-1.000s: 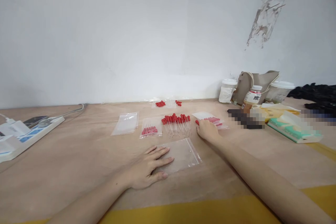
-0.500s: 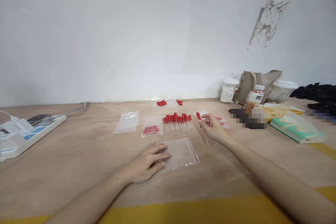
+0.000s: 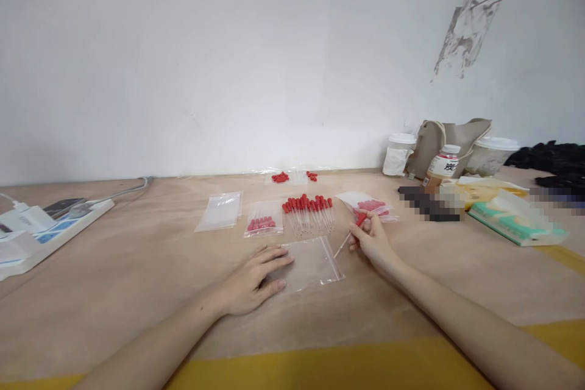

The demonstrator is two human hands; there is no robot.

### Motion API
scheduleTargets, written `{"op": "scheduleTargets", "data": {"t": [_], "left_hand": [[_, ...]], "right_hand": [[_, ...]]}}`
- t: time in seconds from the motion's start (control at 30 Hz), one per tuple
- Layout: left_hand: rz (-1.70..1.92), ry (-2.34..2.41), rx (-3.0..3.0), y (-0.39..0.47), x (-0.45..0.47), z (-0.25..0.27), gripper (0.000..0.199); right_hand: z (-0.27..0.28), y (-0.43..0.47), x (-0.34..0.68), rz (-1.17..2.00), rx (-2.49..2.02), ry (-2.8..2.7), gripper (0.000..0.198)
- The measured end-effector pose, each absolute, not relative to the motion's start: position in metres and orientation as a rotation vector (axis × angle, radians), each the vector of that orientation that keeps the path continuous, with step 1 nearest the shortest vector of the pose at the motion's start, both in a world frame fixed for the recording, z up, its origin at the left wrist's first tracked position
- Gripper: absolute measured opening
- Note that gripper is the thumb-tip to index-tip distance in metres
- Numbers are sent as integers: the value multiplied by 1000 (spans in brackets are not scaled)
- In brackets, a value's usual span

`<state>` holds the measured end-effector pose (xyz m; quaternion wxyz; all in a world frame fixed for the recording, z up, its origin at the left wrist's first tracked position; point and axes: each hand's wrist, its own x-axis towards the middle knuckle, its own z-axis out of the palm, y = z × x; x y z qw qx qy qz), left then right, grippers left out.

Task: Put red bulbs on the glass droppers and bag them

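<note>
My left hand [image 3: 256, 280] lies with fingers spread on the closed end of a clear zip bag [image 3: 308, 265], which is flat on the table. In my right hand [image 3: 372, 241] is a glass dropper [image 3: 361, 219] with a red rubber bulb, gripped between thumb and fingers. Its thin tip slants down-left to the zip edge of the bag. Beyond the bag lies a row of red-bulbed droppers [image 3: 309, 207], side by side. Left of them is a zip bag with several droppers inside [image 3: 262, 219]. Behind my right hand are more filled bags [image 3: 372, 205], partly covered.
Flat zip bags [image 3: 220, 212] are stacked at left. Loose red bulbs [image 3: 280, 177] lie on plastic near the wall. A power strip [image 3: 59, 234] stands far left. On the right are a tissue pack [image 3: 512, 219], a bottle [image 3: 442, 167] and lidded cups [image 3: 399, 153].
My right hand has brought the dropper nearer to the bag and turned it, so its tip now points down-left at the zip edge. My left hand stays on the bag.
</note>
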<state>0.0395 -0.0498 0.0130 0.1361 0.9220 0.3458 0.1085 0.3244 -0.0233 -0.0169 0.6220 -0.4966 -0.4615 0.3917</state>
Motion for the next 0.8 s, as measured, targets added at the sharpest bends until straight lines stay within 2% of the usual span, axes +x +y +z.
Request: {"op": "scheduleTargets", "data": {"t": [0.23,0.37,0.53,0.67,0.8], "left_hand": [[327,989,2683,-51,40,13,45],[334,983,2692,-52,41,16,46],[316,982,2696,-52,41,17,46],[319,976,2699,-52,41,16,46],[330,973,2715,-52,41,16,45]], "right_hand": [[-14,-29,317,1014,-1110,-948,41],[-9,-34,316,1253,-1047,-859,25],[-5,-34,332,1630,-1086,-1122,25],[-6,-31,337,1528,-1143,-1448,30],[-9,-33,325,1415,-1072,-1533,35]]}}
